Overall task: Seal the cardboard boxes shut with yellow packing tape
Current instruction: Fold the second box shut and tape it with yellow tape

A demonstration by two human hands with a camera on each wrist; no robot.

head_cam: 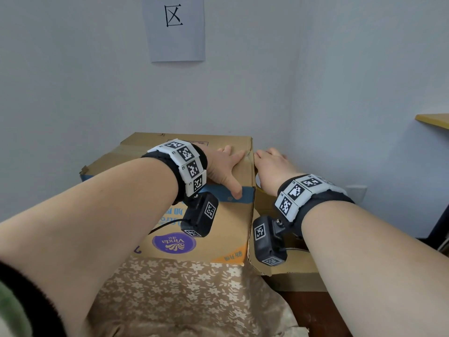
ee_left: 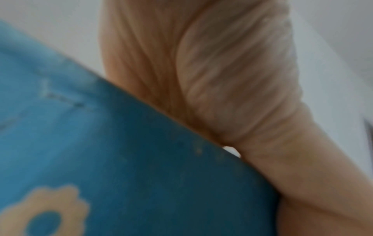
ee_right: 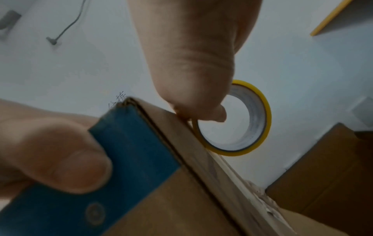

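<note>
A cardboard box [head_cam: 230, 227] with a blue band and a purple logo stands in front of me, its top flaps down. My left hand [head_cam: 223, 166] lies flat on the top near the right corner, fingers straight, thumb pressed on the blue band [ee_left: 121, 159]. My right hand [head_cam: 272, 166] is just past the box's right edge. In the right wrist view its fingers [ee_right: 191, 55] hook through a yellow tape roll [ee_right: 264, 111] held against the box's upper side edge. My left thumb [ee_right: 60, 151] shows there on the blue band. No tape strip is visible on the box.
A second cardboard box [head_cam: 296, 273] lies low at the right, touching the first. Floral cloth [head_cam: 182, 300] covers my lap below. The wall stands close behind with a paper sign [head_cam: 173, 27]. A yellow-edged shelf [head_cam: 435, 120] juts in at the far right.
</note>
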